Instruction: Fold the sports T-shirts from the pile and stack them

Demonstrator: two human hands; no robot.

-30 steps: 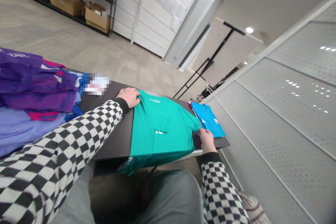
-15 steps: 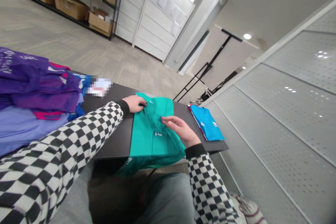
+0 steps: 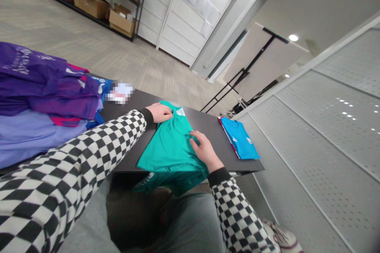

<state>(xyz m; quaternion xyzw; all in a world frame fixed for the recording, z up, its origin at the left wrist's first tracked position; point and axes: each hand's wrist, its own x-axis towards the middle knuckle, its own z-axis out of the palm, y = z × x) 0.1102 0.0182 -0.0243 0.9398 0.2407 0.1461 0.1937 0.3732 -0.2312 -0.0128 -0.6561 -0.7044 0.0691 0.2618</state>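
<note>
A teal green sports shirt (image 3: 172,144) lies across the dark table, its lower part hanging over the near edge. A small white patch shows at its far end. My left hand (image 3: 160,113) rests on the shirt's far left corner, fingers stretched out over the fabric. Along the right edge of the shirt lies my right hand (image 3: 203,148), its fingers extended and touching the cloth, nothing gripped. To the right sits a folded blue shirt (image 3: 242,140) on top of red and white folded cloth.
A heap of purple garments (image 3: 44,83) and lilac cloth (image 3: 38,138) covers the table's left side. Beside it lies a blurred white item (image 3: 121,93). The dark table (image 3: 142,101) ends at a perforated grey panel (image 3: 320,126) on the right. Shelves with cardboard boxes (image 3: 90,2) stand beyond.
The bunched upper layer of the green shirt has been spread toward me and now lies flatter. My right hand stays at its right edge, and my left stays at the far end.
</note>
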